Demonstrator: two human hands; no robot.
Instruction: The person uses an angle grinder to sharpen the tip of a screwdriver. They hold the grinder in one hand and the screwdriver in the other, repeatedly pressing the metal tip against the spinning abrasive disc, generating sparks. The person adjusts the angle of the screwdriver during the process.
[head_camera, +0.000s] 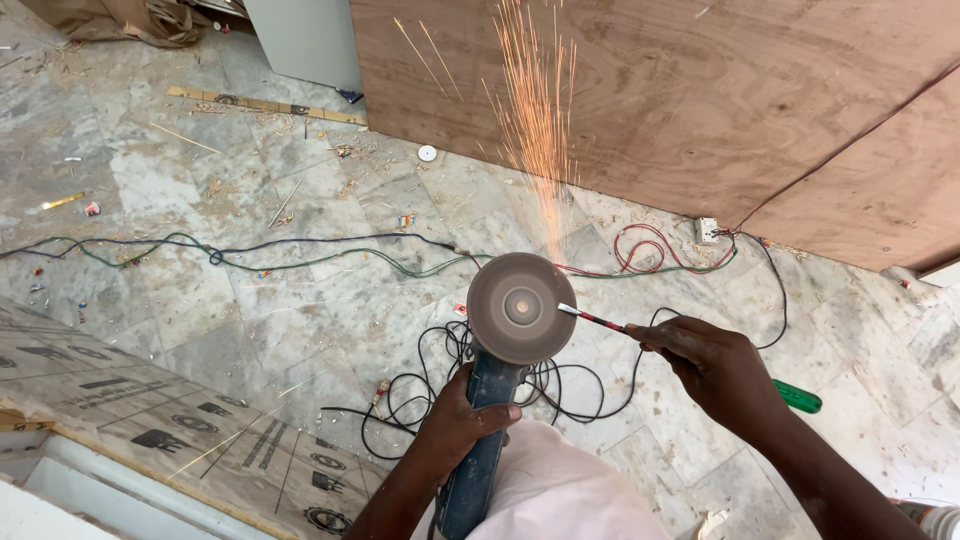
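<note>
From the head camera we look down on a marble floor (250, 290) strewn with wood chips and scraps. Our left hand (458, 425) is wrapped tight around the blue body of an angle grinder (478, 455), fingers fully curled on it; the grinder points away from us over a pale cloth on our lap. Its grinding disc (521, 307) faces up and looks blurred with spin. Our right hand (712, 362) is pinched closed on a thin pencil-like tool (596, 319), red with dark stripes, whose pale tip touches the right edge of the disc. A plume of sparks (535, 120) streams from the disc away from us, towards a plywood sheet (700, 100) leaning at the far side. Beneath the grinder lies a tangle of black cable (430, 395); green, red and blue wires (300, 258) run across the floor to a small white socket box (707, 231). A green screwdriver handle (797, 397) lies on the floor just beside our right forearm. Printed cardboard (150, 410) covers the near left corner
</note>
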